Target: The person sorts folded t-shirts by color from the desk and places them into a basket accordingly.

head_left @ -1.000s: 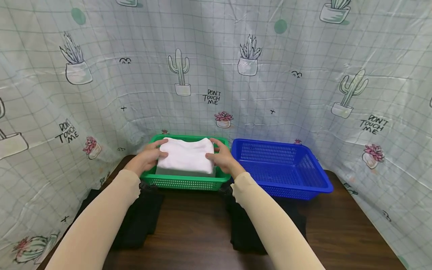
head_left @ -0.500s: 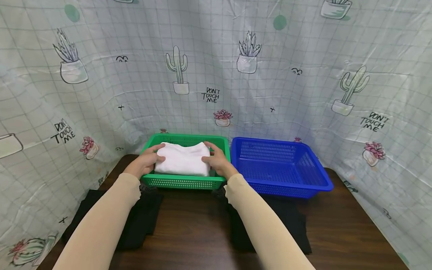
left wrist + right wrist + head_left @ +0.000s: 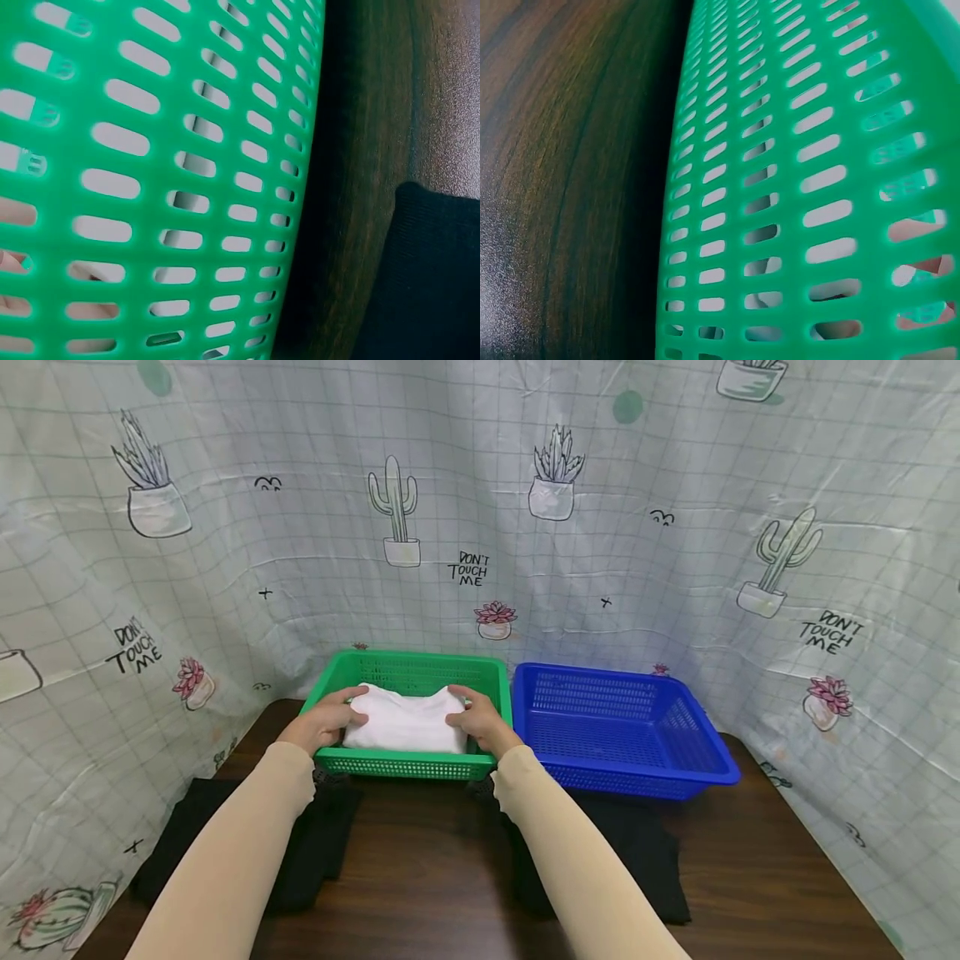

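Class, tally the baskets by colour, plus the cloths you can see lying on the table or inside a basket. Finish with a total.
Green basket: 1
Blue basket: 1
White cloth: 1 visible
Black cloths: 2
Total: 5

A white folded cloth (image 3: pixel 407 722) is held at both ends inside the green perforated basket (image 3: pixel 408 766), its far edge dipped midway.

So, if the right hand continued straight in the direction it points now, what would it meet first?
The white cloth, which the right hand holds at its right end. Beyond it, probably the green basket's back wall, though depth is unclear.
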Motion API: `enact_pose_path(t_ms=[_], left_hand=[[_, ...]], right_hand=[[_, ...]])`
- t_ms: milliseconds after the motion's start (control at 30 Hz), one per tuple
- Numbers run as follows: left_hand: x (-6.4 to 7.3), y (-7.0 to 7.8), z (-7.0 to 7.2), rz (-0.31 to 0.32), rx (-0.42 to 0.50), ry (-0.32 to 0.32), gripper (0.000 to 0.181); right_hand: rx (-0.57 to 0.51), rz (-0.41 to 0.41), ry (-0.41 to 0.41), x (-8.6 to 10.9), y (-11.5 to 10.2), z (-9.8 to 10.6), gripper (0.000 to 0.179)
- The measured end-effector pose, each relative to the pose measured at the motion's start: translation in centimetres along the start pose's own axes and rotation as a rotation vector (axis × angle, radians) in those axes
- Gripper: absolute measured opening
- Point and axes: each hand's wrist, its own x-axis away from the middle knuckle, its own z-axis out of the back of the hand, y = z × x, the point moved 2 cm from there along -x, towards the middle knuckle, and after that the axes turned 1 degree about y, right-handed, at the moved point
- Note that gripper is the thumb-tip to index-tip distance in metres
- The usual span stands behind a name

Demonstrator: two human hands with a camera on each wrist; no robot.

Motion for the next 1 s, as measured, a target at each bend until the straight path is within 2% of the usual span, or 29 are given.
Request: enact_pose_path(t_ms=[267, 500, 733, 1000], left_hand=[[0.28, 0.26, -0.31, 0.018, -0.054, -0.006, 0.075], [0.15, 0.09, -0.41, 0.06, -0.104, -0.004, 0.075], [0.12, 0.08, -0.57, 0.081, -0.204, -0.001, 0.075], [-0.52, -0.22, -0.28, 0.086, -0.299, -0.032, 0.075]], right_hand=[[0.06, -0.039, 0.001, -0.08, 0.08, -0.25, 0.066], [0.262, -0.095, -0.027, -0.09, 0.07, -0.39, 0.068], [0.483, -0.055, -0.068, -0.29, 0.24, -0.57, 0.072], [0.555, -0.058, -0.057, -0.29, 0.45, -0.81, 0.073]])
